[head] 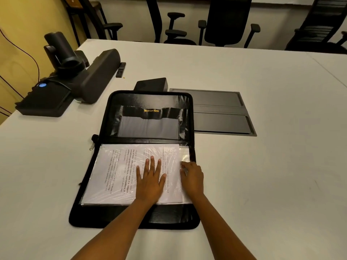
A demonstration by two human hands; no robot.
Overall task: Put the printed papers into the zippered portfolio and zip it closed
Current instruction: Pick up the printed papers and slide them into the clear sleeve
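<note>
1. A black zippered portfolio with a shiny leather-look lining lies fully open on the white desk, its hinge running left to right across the middle.
2. The stack of white printed papers lies in the near half of the portfolio, under a crinkled clear plastic sleeve that sticks out past the sheets on the right.
3. The left hand rests palm down on the papers, and its fingers are straight and spread, pressing the sheets flat.
4. The right hand sits at the right edge of the stack. Its fingers are curled against the sleeve edge, but I cannot tell whether they pinch it.
5. The far half carries a grey pocket under a black band with gold lettering.
6. A silver zipper pull hangs off the left end of the hinge, and the zip is undone all round.
7. Just behind the portfolio stands a small black box. Beside the portfolio on the right, a dark grey two-panel hatch is set into the desk.
8. To the far left are a dark grey video bar, a black camera and a slim black remote.
9. Black office chairs stand beyond the desk.
</note>
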